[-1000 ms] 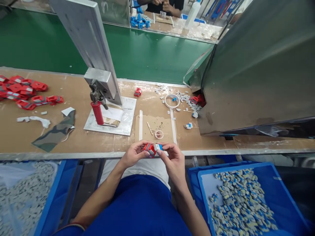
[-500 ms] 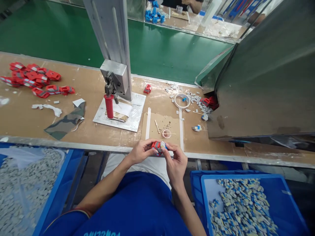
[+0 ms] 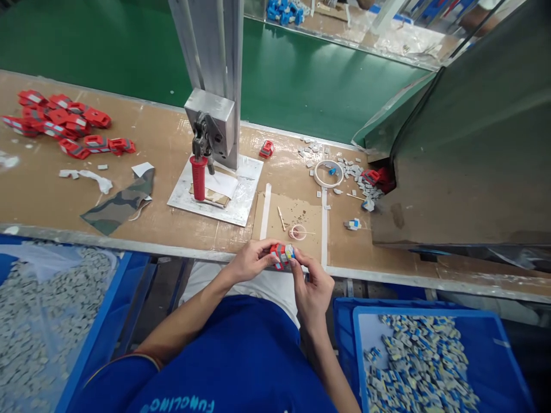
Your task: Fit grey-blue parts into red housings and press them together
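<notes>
Close to the bench's front edge, my left hand is closed on a red and grey plastic part. My right hand pinches a small grey, blue and yellow plastic piece against the right end of the red part. Whether the two are joined I cannot tell, as fingertips hide some of the contact. Just beyond the hands, a small round cup with a thin stick across it rests on a cardboard sheet. A short pale stick lies beside the cup.
A toggle clamp with a red handle stands on a metal plate. Red parts are heaped at left. A tape roll lies among grey chips. Blue bins flank me; a large dark panel rises at right.
The view has shifted slightly, so the bench things appear a little further right. The small piece has turned in my right fingers, showing more yellow. Both hands keep their hold.
</notes>
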The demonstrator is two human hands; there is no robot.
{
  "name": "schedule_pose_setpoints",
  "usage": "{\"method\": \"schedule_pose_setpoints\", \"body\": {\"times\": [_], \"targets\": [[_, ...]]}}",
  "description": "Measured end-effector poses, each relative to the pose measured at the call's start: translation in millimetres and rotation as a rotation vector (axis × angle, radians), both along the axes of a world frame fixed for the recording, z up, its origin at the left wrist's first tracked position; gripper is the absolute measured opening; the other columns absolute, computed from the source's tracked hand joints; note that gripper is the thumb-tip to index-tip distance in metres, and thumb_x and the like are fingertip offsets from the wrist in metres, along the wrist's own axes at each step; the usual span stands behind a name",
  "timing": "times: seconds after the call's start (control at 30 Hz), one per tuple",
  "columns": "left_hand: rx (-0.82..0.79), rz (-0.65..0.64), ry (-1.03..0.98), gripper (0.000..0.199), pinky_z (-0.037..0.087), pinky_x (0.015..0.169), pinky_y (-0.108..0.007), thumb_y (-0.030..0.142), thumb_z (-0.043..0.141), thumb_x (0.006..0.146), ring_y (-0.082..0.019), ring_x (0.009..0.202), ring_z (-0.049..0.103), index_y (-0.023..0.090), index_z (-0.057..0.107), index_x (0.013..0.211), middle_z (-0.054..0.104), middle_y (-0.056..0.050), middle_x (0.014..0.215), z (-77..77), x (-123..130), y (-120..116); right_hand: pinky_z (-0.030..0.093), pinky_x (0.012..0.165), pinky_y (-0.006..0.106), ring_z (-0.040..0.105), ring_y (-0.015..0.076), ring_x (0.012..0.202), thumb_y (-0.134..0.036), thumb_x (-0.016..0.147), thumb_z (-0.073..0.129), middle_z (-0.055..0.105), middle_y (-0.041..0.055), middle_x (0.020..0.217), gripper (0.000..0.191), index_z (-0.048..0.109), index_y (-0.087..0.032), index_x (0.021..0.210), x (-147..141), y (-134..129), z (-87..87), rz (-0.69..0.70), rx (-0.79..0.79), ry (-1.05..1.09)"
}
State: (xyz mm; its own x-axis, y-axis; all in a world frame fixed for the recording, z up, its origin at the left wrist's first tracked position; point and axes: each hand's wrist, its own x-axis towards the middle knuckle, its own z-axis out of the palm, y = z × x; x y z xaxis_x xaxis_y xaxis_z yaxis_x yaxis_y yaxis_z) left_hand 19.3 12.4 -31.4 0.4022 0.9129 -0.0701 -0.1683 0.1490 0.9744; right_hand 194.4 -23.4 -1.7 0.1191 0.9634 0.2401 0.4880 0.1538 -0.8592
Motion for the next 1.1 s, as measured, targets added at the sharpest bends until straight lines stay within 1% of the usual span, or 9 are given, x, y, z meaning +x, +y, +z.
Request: {"method": "schedule_pose_setpoints", "body": {"times": [0.13, 0.2, 0.3, 0.37, 0.5, 0.67, 0.87, 1.0, 1.1], "targets": [[-0.004, 0.004, 0.013, 0.062, 0.055, 0.08, -0.028, 0.063, 0.068, 0.088, -0.024, 0.096, 0.071, 0.01, 0.071, 0.119, 0.075, -0.014, 0.11, -2.9, -0.4, -0.8, 0.063, 0.083, 0.04, 0.076, 0.0241, 0.093, -0.028, 0.097, 0.064, 0.079, 0.0081, 0.097, 0.012, 0.075, -0.023, 0.096, -4.6, 0.0, 0.5, 0.017, 0.051, -0.027], [-0.033, 0.03, -0.029, 0.065, 0.055, 0.08, -0.027, 0.064, 0.07, 0.086, -0.024, 0.097, 0.072, 0.01, 0.07, 0.123, 0.075, -0.015, 0.112, -3.4, 0.8, -0.9, 0.063, 0.085, 0.041, 0.074, 0.0246, 0.099, -0.027, 0.098, 0.063, 0.075, 0.0097, 0.107, 0.017, 0.074, -0.024, 0.11, -7.6, -0.8, -1.1, 0.044, 0.063, -0.037], [-0.085, 0.054, -0.151, 0.075, 0.057, 0.081, -0.027, 0.062, 0.072, 0.085, -0.024, 0.1, 0.073, 0.014, 0.06, 0.141, 0.074, -0.016, 0.12, -2.4, 2.1, -0.5, 0.063, 0.087, 0.042, 0.067, 0.0276, 0.114, -0.03, 0.093, 0.07, 0.061, 0.0135, 0.13, 0.051, 0.059, -0.03, 0.143, -12.2, -1.2, -5.0, 0.113, 0.1, -0.066], [-0.1, 0.01, -0.218, 0.077, 0.058, 0.083, -0.027, 0.059, 0.073, 0.086, -0.025, 0.103, 0.074, 0.018, 0.054, 0.149, 0.073, -0.016, 0.125, -1.1, 0.9, -0.2, 0.063, 0.087, 0.042, 0.064, 0.0274, 0.115, -0.028, 0.092, 0.072, 0.056, 0.0132, 0.13, 0.063, 0.05, -0.033, 0.151, -13.5, -0.2, -7.3, 0.129, 0.132, -0.088], [-0.08, -0.083, -0.217, 0.072, 0.06, 0.087, -0.032, 0.05, 0.078, 0.085, -0.028, 0.109, 0.072, 0.021, 0.057, 0.148, 0.073, -0.015, 0.123, 0.0, -3.6, 0.5, 0.063, 0.085, 0.041, 0.067, 0.024, 0.102, -0.025, 0.093, 0.069, 0.06, 0.0106, 0.117, 0.055, 0.056, -0.032, 0.146, -8.0, 2.6, -8.6, 0.131, 0.127, -0.057], [0.145, 0.028, -0.121, 0.058, 0.056, 0.1, -0.035, 0.043, 0.08, 0.084, -0.028, 0.123, 0.064, 0.022, 0.068, 0.136, 0.061, -0.016, 0.139, -2.1, -3.8, 3.2, 0.062, 0.084, 0.039, 0.068, 0.0226, 0.098, -0.025, 0.092, 0.069, 0.062, 0.0092, 0.114, 0.048, 0.06, -0.029, 0.139, -0.2, 1.8, -6.7, 0.171, 0.061, 0.015], [0.384, 0.104, 0.111, 0.051, 0.054, 0.093, -0.038, 0.053, 0.07, 0.09, -0.026, 0.102, 0.067, 0.018, 0.072, 0.127, 0.072, -0.015, 0.116, 0.5, -3.8, 3.1, 0.059, 0.071, 0.035, 0.063, 0.0204, 0.082, -0.027, 0.096, 0.063, 0.06, 0.0051, 0.098, 0.042, 0.059, -0.028, 0.138, -3.4, -2.8, -9.1, 0.152, 0.068, -0.041], [0.401, 0.134, 0.125, 0.051, 0.052, 0.087, -0.034, 0.054, 0.066, 0.092, -0.024, 0.095, 0.065, 0.017, 0.071, 0.126, 0.071, -0.014, 0.109, -0.5, -3.5, 0.8, 0.057, 0.069, 0.034, 0.061, 0.0201, 0.08, -0.026, 0.096, 0.064, 0.061, 0.004, 0.095, 0.041, 0.06, -0.027, 0.137, -5.1, -2.6, -12.9, 0.148, 0.097, -0.024], [0.303, 0.15, 0.083, 0.055, 0.052, 0.083, -0.032, 0.057, 0.068, 0.09, -0.022, 0.091, 0.063, 0.016, 0.071, 0.126, 0.068, -0.013, 0.107, -2.6, -2.8, -0.2, 0.057, 0.072, 0.034, 0.062, 0.02, 0.082, -0.028, 0.095, 0.065, 0.062, 0.0049, 0.1, 0.04, 0.059, -0.027, 0.135, -8.9, 0.0, -13.8, 0.143, 0.109, 0.0]]}}
